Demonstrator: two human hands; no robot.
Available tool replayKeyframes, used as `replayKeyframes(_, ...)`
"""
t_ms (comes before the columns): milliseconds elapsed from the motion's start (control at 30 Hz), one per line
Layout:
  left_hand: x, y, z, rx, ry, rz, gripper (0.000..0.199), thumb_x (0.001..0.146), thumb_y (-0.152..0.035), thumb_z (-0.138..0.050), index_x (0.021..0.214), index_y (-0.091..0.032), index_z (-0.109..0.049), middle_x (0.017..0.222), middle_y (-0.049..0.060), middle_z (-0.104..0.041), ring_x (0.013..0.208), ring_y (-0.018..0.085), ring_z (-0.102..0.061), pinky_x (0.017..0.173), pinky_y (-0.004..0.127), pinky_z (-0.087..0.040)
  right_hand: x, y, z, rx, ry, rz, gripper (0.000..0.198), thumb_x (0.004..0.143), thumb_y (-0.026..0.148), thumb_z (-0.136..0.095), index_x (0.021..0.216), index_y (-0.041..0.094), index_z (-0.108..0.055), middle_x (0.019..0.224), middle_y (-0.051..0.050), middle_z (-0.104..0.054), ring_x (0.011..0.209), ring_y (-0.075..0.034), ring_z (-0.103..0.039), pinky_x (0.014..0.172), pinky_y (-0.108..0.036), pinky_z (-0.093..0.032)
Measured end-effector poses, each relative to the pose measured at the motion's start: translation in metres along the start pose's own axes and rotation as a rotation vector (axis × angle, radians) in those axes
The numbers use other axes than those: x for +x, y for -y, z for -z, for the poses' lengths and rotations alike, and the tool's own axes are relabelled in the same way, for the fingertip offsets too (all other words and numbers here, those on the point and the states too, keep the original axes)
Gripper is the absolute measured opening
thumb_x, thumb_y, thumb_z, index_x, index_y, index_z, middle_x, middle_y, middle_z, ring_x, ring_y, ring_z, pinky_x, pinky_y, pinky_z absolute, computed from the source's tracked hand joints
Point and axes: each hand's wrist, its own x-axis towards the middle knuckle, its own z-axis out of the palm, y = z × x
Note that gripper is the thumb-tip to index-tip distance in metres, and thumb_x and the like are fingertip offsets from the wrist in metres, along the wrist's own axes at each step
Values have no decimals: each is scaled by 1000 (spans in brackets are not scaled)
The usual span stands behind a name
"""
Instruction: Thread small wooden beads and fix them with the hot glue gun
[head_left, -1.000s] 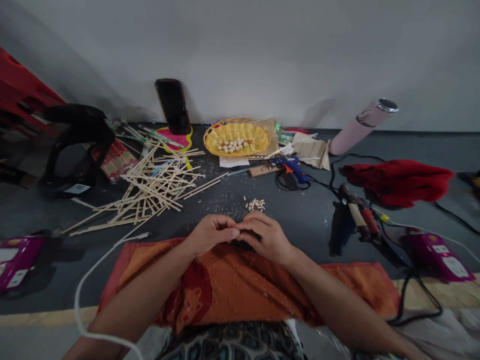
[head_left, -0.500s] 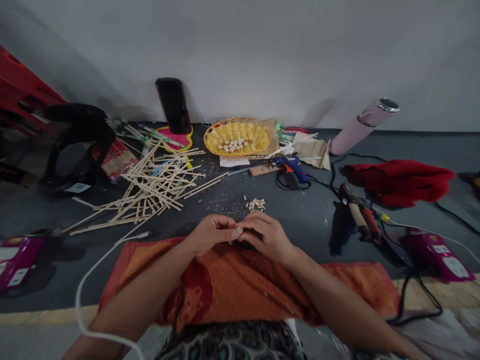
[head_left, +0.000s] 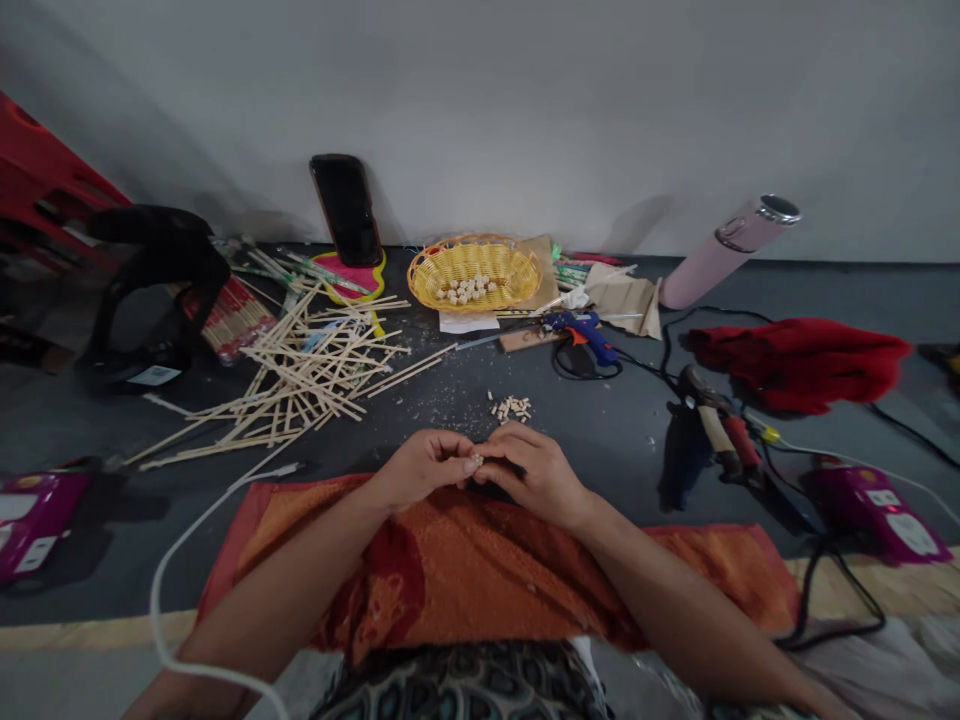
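Between the fingertips of both hands is a small pale cluster of short wooden stick pieces (head_left: 477, 460). My left hand (head_left: 421, 468) pinches it from the left, thumb across the front. From the other side my right hand (head_left: 538, 472) closes its thumb and fingers on it, partly hiding it. Just beyond the hands lies a small pile of cut stick pieces (head_left: 511, 408). Similar pale clusters (head_left: 471, 290) sit in a yellow woven basket (head_left: 517, 268) near the wall. An orange towel (head_left: 480, 570) spreads under my wrists.
Long thin wooden sticks (head_left: 315, 370) lie heaped at left, near a phone (head_left: 349, 210) leaning on the wall. A blue glue gun (head_left: 589, 335), pliers (head_left: 720, 425), a red cloth (head_left: 802, 362) and a pink flask (head_left: 727, 252) stand or lie at right. A white cable (head_left: 169, 560) crosses the left front.
Both hands stay in almost the same place, still pinching the small cluster, with only a slight shift of the fingers. Everything else on the table looks unchanged.
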Motion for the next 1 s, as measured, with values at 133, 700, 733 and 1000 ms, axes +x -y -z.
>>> replayKeyframes(133,0,2,1,-46,-2,18,24,72,-35,-68,75,-12,-66,64,2,-60,58,9,-49,58,21,-38,0,1,0,4,3,5,16,86,26,-58,100,22,-64,87,-5,-63,82,-15,-60,75,-27,-50)
replayKeyframes(700,1,3,1,-41,-36,-8,18,71,-30,-68,71,-12,-66,64,1,-63,56,8,-49,57,20,-37,-1,0,-3,-4,-1,8,16,86,23,-57,100,21,-63,88,-5,-64,83,-15,-59,75,-28,-50)
replayKeyframes(733,1,2,0,-47,-37,-7,18,71,-31,-69,72,-12,-66,64,1,-62,57,8,-50,58,20,-37,0,0,-3,2,3,-2,16,86,24,-57,101,21,-63,89,-6,-64,84,-15,-59,75,-28,-50)
replayKeyframes(1000,-1,-2,-1,-215,-47,10,22,73,-33,-68,81,-13,-69,73,4,-66,57,8,-52,58,22,-38,4,9,6,135,-59,-80,14,86,22,-57,99,22,-63,87,-4,-65,83,-15,-60,78,-28,-48)
